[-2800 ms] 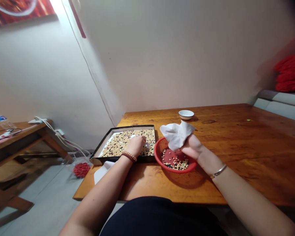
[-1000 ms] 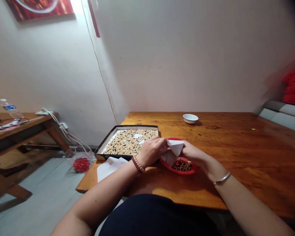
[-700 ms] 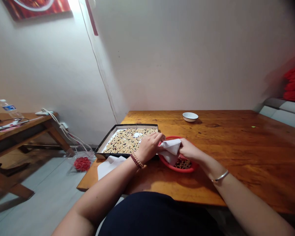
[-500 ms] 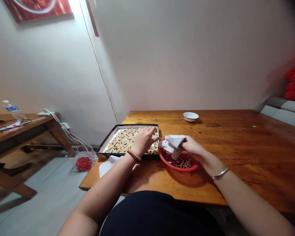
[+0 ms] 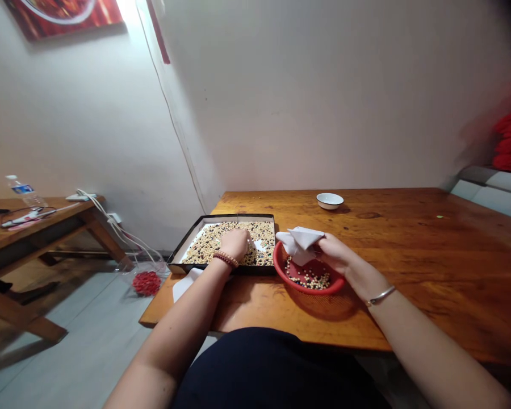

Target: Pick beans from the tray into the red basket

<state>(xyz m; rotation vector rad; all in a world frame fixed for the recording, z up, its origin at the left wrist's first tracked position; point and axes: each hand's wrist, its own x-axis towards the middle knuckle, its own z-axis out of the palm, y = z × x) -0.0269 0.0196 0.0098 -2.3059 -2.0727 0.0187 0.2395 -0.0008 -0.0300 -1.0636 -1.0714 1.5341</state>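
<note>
A black tray point(image 5: 183, 247) full of mixed beans lies at the table's near left. My left hand point(image 5: 235, 243), with a bead bracelet on the wrist, rests in the beans with its fingers curled down; what they pinch is hidden. Right beside the tray stands a red basket point(image 5: 281, 268) holding some beans. My right hand point(image 5: 338, 255), with a metal bangle on the wrist, holds a folded white tissue point(image 5: 301, 241) over the basket's far rim.
A small white bowl point(image 5: 329, 200) stands far back on the wooden table point(image 5: 430, 255). A white paper point(image 5: 183, 283) sticks out under the tray at the table's edge. To the left are a low side table point(image 5: 38, 218) with a water bottle and cables, and a red object point(image 5: 147, 282) on the floor.
My left hand let go of the tissue and moved left into the bean tray. My right hand keeps the tissue over the basket, and more of the beans in the basket now show.
</note>
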